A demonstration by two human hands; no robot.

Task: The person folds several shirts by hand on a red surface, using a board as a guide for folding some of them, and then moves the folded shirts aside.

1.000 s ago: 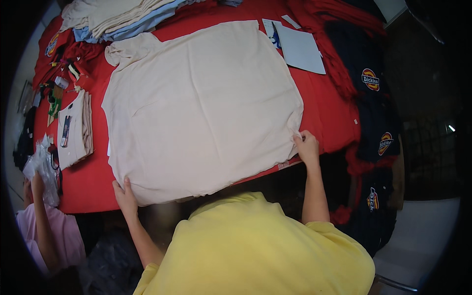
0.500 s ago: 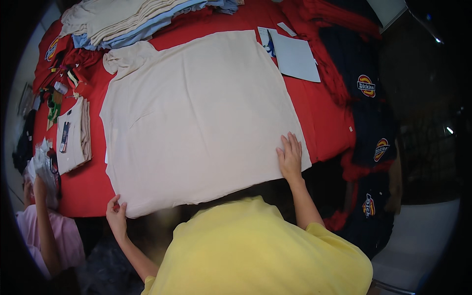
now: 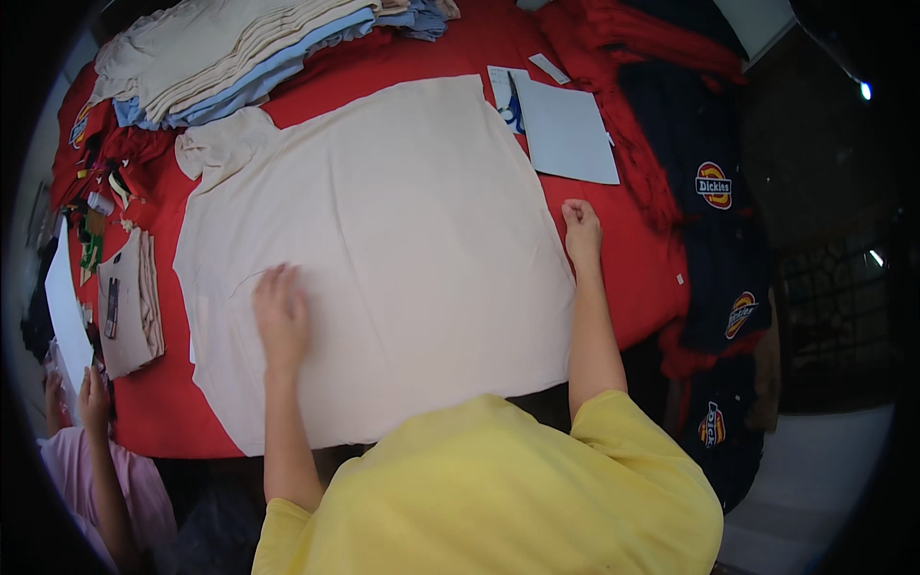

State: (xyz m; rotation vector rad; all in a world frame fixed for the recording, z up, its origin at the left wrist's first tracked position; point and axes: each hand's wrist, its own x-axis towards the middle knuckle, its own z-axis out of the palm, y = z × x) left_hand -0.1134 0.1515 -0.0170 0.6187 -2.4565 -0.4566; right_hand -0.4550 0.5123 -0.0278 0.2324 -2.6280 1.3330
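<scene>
A cream shirt [image 3: 422, 249] lies spread over the red-covered table in front of me, a short sleeve at its far left and its lower edge toward my body. My left hand [image 3: 281, 311] is over the shirt's left half, fingers stretched out and slightly blurred. A thin dark line, thread or crease, shows by those fingertips. Just beyond the shirt's right edge is my right hand [image 3: 583, 235], its fingers curled together; whether they hold anything is hidden.
Stacked cream and blue garments [image 3: 240, 53] lie at the back left. Folded cream garments [image 3: 132, 307] sit left, near a co-worker's hand [image 3: 94, 398] holding a white sheet [image 3: 69, 307]. At back right are a pale board [image 3: 572, 134] and blue-handled scissors [image 3: 515, 113]. Dark garments [image 3: 714, 230] hang right.
My left hand has left the shirt's near left corner and moved up onto the cloth. My right hand has moved farther away, off the right edge, its fingers curling. The co-worker now holds a white sheet.
</scene>
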